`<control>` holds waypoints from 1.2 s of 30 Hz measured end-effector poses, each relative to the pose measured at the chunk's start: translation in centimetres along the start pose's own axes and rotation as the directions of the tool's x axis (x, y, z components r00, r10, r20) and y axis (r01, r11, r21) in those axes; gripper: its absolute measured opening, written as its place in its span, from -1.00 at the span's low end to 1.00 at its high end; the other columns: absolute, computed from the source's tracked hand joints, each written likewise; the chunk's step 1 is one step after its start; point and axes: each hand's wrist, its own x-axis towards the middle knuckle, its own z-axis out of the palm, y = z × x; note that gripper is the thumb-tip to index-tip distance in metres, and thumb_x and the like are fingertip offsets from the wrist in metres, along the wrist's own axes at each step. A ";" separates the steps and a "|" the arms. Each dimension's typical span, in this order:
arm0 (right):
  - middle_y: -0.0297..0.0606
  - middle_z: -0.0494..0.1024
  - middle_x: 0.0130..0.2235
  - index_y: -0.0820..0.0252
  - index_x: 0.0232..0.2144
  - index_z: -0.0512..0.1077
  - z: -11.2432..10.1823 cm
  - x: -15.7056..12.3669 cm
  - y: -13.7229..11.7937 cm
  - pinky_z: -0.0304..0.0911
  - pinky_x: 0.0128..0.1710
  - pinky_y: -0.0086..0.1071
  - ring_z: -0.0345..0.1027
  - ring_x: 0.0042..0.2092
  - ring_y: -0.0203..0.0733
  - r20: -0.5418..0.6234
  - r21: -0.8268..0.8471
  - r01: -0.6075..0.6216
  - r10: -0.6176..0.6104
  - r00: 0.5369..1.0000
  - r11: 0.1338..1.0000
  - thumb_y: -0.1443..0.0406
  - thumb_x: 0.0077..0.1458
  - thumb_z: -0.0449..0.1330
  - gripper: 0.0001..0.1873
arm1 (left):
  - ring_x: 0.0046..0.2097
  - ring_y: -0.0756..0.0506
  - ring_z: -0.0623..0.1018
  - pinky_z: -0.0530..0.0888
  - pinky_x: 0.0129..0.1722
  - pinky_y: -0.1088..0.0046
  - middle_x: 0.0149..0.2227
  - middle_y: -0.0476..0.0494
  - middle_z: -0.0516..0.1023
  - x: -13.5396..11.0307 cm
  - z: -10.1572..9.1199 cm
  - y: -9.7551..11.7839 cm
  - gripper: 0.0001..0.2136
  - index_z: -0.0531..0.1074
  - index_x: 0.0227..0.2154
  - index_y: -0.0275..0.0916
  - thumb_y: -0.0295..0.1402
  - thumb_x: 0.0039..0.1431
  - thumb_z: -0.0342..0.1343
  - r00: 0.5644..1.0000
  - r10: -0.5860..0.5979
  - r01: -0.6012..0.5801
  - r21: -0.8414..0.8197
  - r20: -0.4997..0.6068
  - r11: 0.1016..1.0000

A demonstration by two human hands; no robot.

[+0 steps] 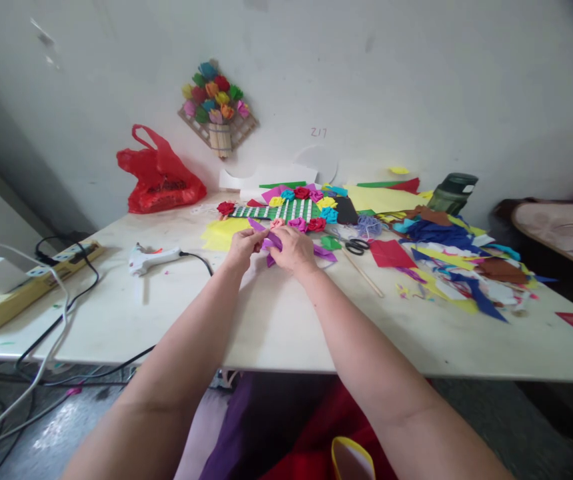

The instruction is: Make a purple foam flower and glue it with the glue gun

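My left hand (246, 246) pinches a strip of purple crepe paper (257, 227) just above the table. Fingers of my right hand (293, 249) are bent over the same paper, close to the left hand; its fingertips press on it. More purple paper (323, 253) pokes out to the right of the right hand. Just behind both hands lies a green-and-white striped craft piece (293, 211), edged with paper roses in red, yellow, blue and pink. A yellow paper sheet (221, 234) lies left of it.
Left on the table are a white glue gun (153, 259), a yellow power strip (41, 283) with cables, and a red plastic bag (161, 179). To the right are black scissors (357, 247), a wooden stick (363, 274), red paper (392, 253), a scrap pile (461, 253) and a dark green bottle (452, 194).
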 end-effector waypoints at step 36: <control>-0.33 0.58 -0.25 0.06 -0.38 0.57 -0.2 0.5 1.7 0.11 -0.13 -0.29 0.29 -0.12 -0.13 0.113 -0.105 -0.250 0.262 0.958 0.962 0.23 0.00 0.12 -0.78 | -0.37 -0.07 0.54 0.39 -0.41 0.48 -0.45 -0.09 0.55 1.9 -1.8 -2.4 -0.73 0.47 -0.32 -0.24 -0.45 -0.17 0.06 0.953 0.036 0.150 0.574 -0.299 0.805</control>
